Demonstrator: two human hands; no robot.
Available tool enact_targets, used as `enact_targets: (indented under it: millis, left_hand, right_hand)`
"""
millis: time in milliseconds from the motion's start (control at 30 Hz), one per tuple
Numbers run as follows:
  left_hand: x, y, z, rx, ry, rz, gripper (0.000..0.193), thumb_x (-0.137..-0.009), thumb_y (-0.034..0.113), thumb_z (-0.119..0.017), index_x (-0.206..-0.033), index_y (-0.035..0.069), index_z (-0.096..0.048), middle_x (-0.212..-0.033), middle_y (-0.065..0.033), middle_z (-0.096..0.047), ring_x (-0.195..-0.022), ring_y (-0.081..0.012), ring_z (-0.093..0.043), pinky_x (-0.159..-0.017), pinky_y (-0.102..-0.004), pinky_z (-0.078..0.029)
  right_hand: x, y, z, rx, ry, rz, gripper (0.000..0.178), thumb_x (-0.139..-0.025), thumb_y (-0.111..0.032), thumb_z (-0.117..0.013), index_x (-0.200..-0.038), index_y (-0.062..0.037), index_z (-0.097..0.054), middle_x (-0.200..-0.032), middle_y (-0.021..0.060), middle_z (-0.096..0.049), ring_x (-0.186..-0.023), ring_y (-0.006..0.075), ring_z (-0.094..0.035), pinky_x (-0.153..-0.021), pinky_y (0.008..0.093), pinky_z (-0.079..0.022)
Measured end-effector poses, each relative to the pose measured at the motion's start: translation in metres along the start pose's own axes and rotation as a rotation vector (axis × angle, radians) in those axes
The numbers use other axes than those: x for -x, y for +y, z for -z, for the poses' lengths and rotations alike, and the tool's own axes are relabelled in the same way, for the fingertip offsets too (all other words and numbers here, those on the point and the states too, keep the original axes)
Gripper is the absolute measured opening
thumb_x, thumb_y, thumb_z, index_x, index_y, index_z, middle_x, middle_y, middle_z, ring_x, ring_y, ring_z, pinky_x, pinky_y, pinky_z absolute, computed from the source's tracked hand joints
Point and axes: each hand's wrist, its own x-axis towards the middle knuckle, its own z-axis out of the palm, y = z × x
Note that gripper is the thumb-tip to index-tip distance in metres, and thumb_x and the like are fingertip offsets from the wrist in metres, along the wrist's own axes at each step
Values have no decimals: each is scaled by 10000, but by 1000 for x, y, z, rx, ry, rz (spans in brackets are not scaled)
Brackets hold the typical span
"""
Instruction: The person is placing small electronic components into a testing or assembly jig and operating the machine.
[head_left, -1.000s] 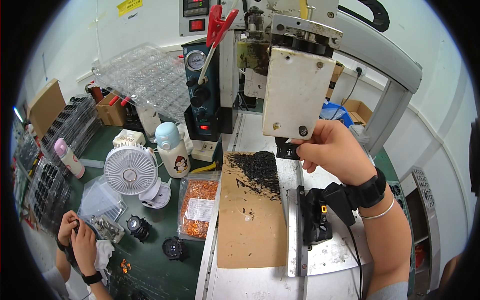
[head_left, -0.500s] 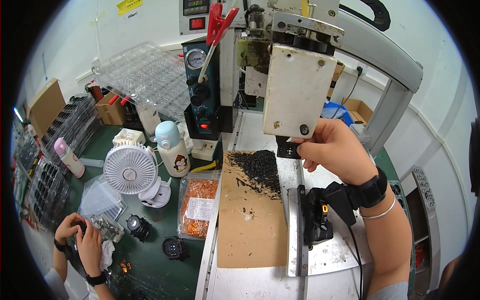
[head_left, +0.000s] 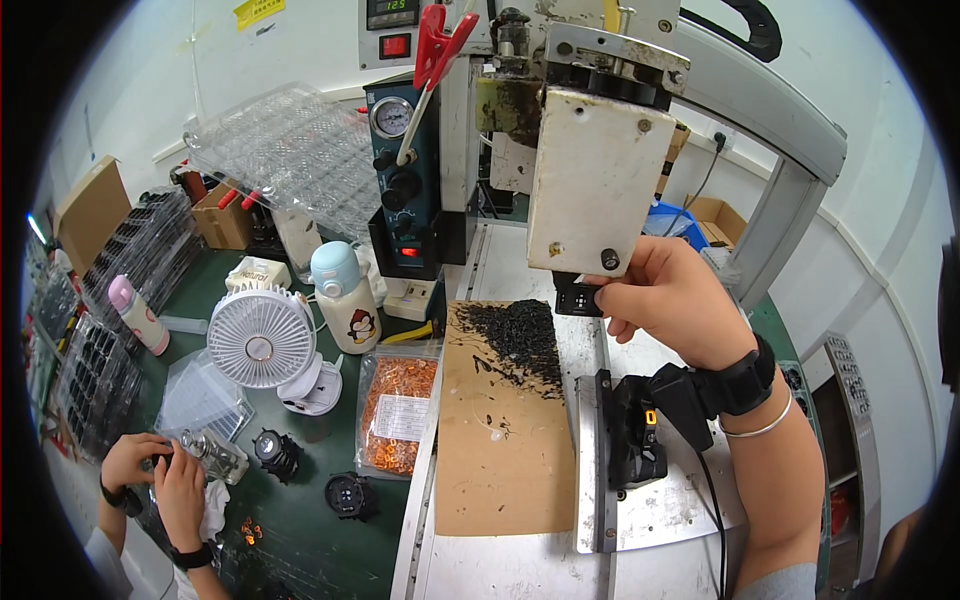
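Right hand (head_left: 665, 300): bare | wide black strap (head_left: 745, 387) | boxy black device (head_left: 682, 405) beside strap | thin black cable (head_left: 714, 515) | thin silver bangle (head_left: 757, 432) | light grey sleeve (head_left: 785, 582)

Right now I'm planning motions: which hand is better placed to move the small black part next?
Probably the right: the right hand holds the small black part at its edge, below the white block, while the left hand is out of view.
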Motion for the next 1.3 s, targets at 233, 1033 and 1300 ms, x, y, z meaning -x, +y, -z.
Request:
enact_targets:
  millis: [233,1033,1300]
  left_hand:
    - [1,-3,1,-47,-54,-75,437,-840,346,-401,-1203,104,-425,-1334,-207,-321,-1280,-336,-211,-845,-773,-223]
    - [-1,-1,2,-61,34,9,458,-853,364,-333,-1198,81,-436,-1332,-128,-375,-1307,-240,-255,-848,-727,-255]
    - [0,1,-2,-59,28,7,464,-857,359,-324,-1218,80,-411,-1352,-133,-344,-1316,-250,-228,-841,-728,-259]
  right_hand:
    - [0,0,0,-15,7,1,146,-738,-3,-570,-874,40,-599,-650,50,-585,-526,91,-556,-507,223,-482]
    - [2,-3,-1,25,3,-14,143,-745,-13,-560,-874,36,-595,-650,42,-579,-523,88,-551,-506,214,-473]
    - [1,-2,0,37,-14,-16,146,-741,-24,-565,-870,39,-591,-653,39,-576,-521,84,-547,-504,212,-468]
